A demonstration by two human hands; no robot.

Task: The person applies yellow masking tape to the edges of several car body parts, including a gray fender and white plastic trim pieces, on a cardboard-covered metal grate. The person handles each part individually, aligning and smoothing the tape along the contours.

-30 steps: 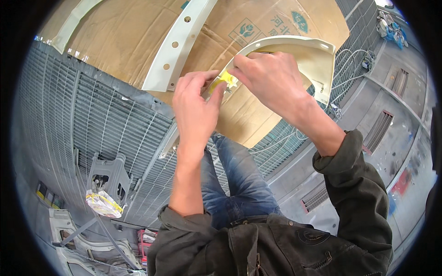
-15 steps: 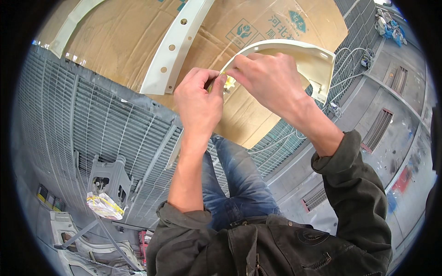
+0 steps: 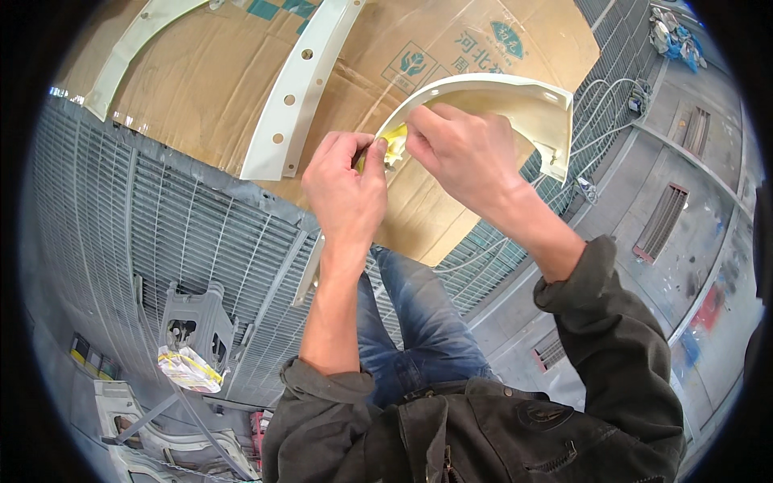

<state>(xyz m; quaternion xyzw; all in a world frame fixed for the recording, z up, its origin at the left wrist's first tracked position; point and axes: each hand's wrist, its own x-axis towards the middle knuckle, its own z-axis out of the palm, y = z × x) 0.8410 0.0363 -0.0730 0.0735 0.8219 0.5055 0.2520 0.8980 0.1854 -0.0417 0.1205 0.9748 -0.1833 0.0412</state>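
Observation:
A cream-white curved wheel-arch trim (image 3: 491, 83) lies over the cardboard, its arc opening toward me. At its near left end my left hand (image 3: 348, 185) is closed, thumb and fingers pinching the trim's end. A strip of yellow masking tape (image 3: 394, 143) with a crumpled pale part shows between my two hands, against the trim's inner edge. My right hand (image 3: 465, 153) is closed just right of the tape, its fingers curled inside the arc. What its fingertips hold is hidden.
Two more cream-white trims, one straighter with holes (image 3: 288, 101) and one curved (image 3: 121, 60), lie on the cardboard sheet (image 3: 217, 88). Metal grating (image 3: 201, 217) runs below. A grey plastic part (image 3: 193, 310) stands lower left. Loose cables (image 3: 604, 121) are at the right.
More of the yellow tape shows between my hands. My right hand has moved slightly down and its fingers have curled in. The view has shifted a little.

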